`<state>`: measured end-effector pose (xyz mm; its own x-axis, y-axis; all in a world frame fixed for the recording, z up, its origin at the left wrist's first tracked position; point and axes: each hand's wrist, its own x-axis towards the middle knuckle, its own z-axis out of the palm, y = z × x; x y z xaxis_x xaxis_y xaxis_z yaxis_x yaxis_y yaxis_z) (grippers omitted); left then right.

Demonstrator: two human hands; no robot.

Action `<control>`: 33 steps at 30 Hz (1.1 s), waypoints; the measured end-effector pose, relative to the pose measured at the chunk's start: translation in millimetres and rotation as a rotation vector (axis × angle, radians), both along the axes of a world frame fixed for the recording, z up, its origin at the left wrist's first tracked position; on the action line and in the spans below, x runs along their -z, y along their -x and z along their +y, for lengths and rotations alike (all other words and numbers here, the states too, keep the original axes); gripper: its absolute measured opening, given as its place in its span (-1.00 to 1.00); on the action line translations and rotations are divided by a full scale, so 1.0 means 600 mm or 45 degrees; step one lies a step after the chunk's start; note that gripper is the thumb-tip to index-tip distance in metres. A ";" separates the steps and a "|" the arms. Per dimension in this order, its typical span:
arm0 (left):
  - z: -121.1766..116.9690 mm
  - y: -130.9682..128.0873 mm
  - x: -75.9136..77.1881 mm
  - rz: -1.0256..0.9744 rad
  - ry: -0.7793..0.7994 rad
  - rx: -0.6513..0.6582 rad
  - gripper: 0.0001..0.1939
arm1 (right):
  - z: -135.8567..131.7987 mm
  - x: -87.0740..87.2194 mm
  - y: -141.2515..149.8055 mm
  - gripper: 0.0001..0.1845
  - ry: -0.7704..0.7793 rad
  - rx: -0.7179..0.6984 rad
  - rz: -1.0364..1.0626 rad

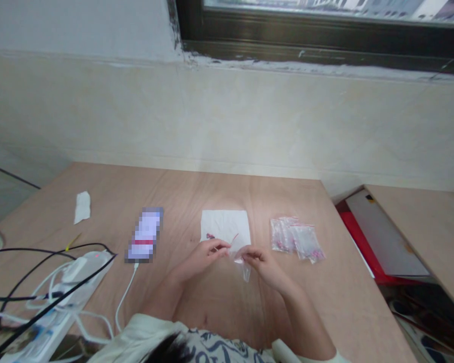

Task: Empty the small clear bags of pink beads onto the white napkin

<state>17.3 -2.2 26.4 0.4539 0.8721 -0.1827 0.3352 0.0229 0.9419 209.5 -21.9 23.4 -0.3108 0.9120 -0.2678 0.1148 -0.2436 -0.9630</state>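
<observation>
A small clear plastic zip bag [246, 272] with a red line at its mouth hangs from my right hand [259, 259], whose thumb and fingers pinch it. Close to the bag's mouth, my left hand [212, 250] has its thumb and fingertips pressed together. What sits between those fingertips is too small to make out. Both hands are over the near edge of a white sheet of paper [225, 222]. Small dark purplish-red pieces [211, 236] lie on that paper, just beyond my left fingers.
Several clear zip bags [302, 239] with pink pieces inside lie to the right. Left of the paper is a phone [146, 234] on a white cable [125, 292]. A power strip [79, 277] with tangled cords and a white scrap [82, 207] are further left.
</observation>
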 end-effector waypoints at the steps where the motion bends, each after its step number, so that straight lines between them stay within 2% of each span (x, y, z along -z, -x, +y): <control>1: 0.001 0.000 0.003 -0.026 0.048 0.043 -0.78 | 0.001 -0.004 -0.003 -0.86 -0.014 -0.024 -0.034; 6: 0.000 -0.008 0.012 -0.123 0.120 0.015 -0.70 | 0.006 -0.023 -0.010 -0.79 -0.109 -0.197 -0.095; 9: 0.002 -0.011 0.014 -0.176 0.174 0.061 -0.77 | 0.009 -0.025 -0.012 -0.80 -0.118 -0.293 -0.091; 11: 0.005 -0.010 0.015 -0.179 0.198 0.031 -0.83 | 0.011 -0.017 -0.014 -0.82 -0.098 -0.264 -0.103; 13: 0.007 -0.007 0.016 -0.168 0.216 -0.050 -0.85 | 0.012 -0.005 -0.014 -0.87 -0.098 -0.067 -0.184; 16: 0.009 -0.005 0.013 -0.149 0.234 -0.151 -0.82 | 0.007 0.008 -0.004 -0.83 -0.243 0.466 -0.427; 17: 0.008 -0.005 0.012 -0.142 0.235 -0.163 -0.81 | 0.004 0.009 0.002 -0.81 -0.298 0.565 -0.473; 18: 0.008 -0.007 0.011 -0.134 0.232 -0.159 -0.80 | 0.000 0.008 0.010 -0.83 -0.325 0.576 -0.484; 21: 0.005 -0.017 0.007 -0.084 0.187 -0.126 -0.79 | -0.009 -0.003 0.037 -0.80 -0.234 0.259 -0.379; 23: 0.004 -0.023 0.007 -0.032 0.126 -0.113 -0.79 | -0.011 -0.009 0.050 -0.76 -0.169 0.121 -0.313; 27: 0.001 -0.028 0.009 0.024 0.080 -0.085 -0.83 | -0.002 -0.008 0.054 -0.81 -0.078 0.082 -0.184; 33: -0.003 -0.026 -0.001 -0.030 0.218 -0.053 -0.83 | 0.010 -0.008 0.045 -0.89 0.151 0.056 -0.078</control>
<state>33.0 -4.2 27.0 0.4242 0.8472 -0.3199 0.3085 0.1969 0.9306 182.7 -16.2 28.0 -0.2511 0.8850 -0.3921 0.1596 -0.3616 -0.9186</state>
